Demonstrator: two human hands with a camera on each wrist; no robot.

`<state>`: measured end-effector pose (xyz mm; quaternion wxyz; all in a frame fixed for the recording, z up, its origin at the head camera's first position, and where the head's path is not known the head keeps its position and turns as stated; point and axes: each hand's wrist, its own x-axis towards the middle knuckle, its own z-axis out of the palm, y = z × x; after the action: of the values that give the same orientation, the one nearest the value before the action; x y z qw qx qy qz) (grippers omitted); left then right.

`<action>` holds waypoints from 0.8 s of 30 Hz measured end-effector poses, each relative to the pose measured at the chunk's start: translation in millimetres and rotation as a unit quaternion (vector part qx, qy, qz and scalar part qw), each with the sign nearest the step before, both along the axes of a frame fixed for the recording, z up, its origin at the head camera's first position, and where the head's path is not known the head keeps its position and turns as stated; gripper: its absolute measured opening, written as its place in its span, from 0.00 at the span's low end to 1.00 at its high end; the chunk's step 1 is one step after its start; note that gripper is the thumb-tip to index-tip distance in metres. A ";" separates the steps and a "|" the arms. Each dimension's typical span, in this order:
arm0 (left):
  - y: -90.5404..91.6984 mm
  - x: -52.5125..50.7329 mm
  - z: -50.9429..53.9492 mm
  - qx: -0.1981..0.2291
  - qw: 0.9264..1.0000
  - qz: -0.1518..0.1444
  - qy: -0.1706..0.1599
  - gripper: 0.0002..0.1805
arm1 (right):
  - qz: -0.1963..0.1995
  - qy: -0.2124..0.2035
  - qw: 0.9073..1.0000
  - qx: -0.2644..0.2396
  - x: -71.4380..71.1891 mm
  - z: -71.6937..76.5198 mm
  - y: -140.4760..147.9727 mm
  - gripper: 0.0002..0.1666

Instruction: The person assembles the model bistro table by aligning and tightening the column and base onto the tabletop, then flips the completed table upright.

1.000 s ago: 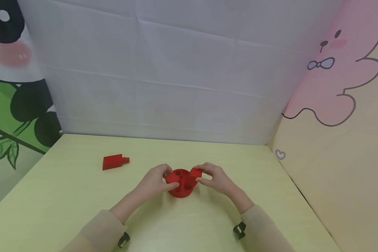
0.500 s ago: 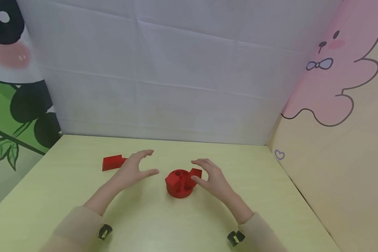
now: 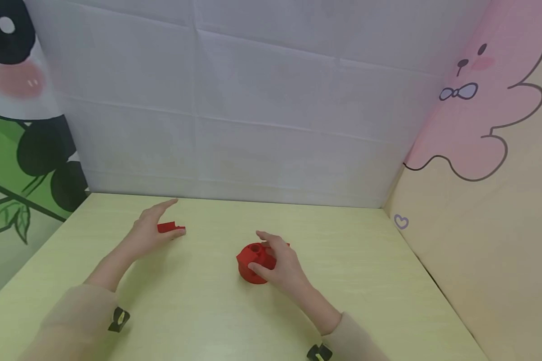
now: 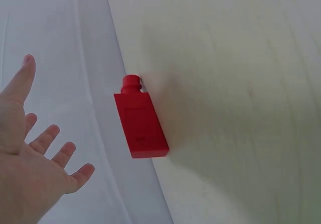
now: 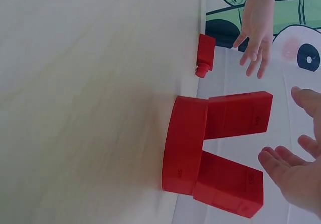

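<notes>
A loose red block with a narrow round peg lies on the table at the left. My left hand is spread over it, its fingers straight and apart from the block in the left wrist view. Near the middle stands a round red base. Two red blocks, one and another, stand up from it and lean apart. Above this base hovers my right hand, thumb and fingers parted and gripping nothing. In the head view it covers part of the base and the right block.
The pale yellow table ends at a white cloth backdrop. A panel with a pink cartoon animal rises at the right, and a panda picture at the left.
My left hand has let go of the left block in the base and moved left over the loose block. My right hand has released the other block and shifted slightly left over the base.
</notes>
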<state>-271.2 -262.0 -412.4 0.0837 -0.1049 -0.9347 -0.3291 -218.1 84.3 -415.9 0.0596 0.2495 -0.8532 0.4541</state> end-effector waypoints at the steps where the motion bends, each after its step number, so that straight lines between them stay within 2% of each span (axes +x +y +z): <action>1: -4.6 -1.2 -1.5 -0.002 1.000 0.002 -0.003 0.51 | 0.002 0.003 1.000 0.002 1.0 -0.7 -3.2 0.39; 6: -24.0 -7.6 -9.9 -0.014 1.000 0.007 -0.024 0.51 | -0.001 0.029 0.999 0.028 4.7 -4.9 -15.1 0.36; 11: -36.4 -11.5 -16.9 -0.015 0.998 0.002 -0.053 0.48 | -0.023 0.046 0.997 0.061 4.3 -7.3 -21.5 0.30; 18: -45.5 -14.5 -20.7 -0.021 0.996 0.011 -0.089 0.37 | -0.056 0.019 0.994 0.087 3.8 -5.6 -25.3 0.22; 24: -48.7 -16.9 -22.1 -0.019 0.993 0.037 -0.113 0.29 | -0.060 0.015 0.994 0.094 3.4 -3.8 -24.7 0.22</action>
<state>-288.1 -310.8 -434.6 -0.0121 -0.0345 -0.9475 -0.3177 -214.7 59.5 -419.7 0.0757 0.2088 -0.9045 0.3640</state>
